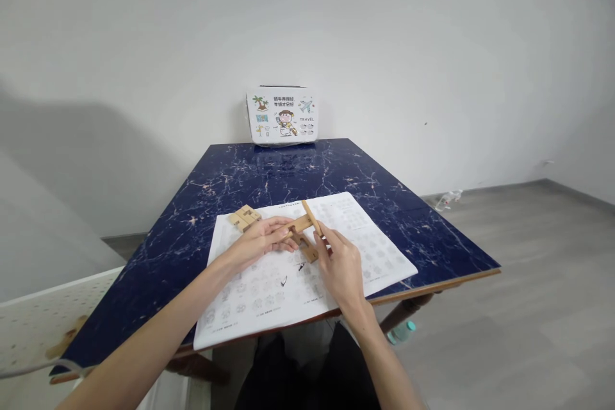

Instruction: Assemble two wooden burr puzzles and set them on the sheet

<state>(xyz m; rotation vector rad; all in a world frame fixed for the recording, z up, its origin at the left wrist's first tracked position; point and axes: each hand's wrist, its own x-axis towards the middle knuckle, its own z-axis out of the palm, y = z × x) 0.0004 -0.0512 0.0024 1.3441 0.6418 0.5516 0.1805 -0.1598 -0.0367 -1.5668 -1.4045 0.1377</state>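
My left hand (269, 236) is closed around one end of a notched wooden puzzle piece (302, 225) above the printed paper sheet (269, 301). In the fingers of my right hand (341, 262) is a slim wooden puzzle piece (312, 216), set crosswise against the far end of the first. Below these, between the hands, sits another notched wooden piece (305, 248); whether it is joined to the others I cannot tell. Several more wooden puzzle pieces (245, 214) lie side by side just beyond my left hand, partly hidden by it.
The sheet lies on a blue marble-patterned table (307, 173). At the far edge, against the wall, stands a white box with travel drawings (283, 115). A bottle with a teal cap (402, 332) is on the floor to the right. A white perforated panel (52, 307) stands at left.
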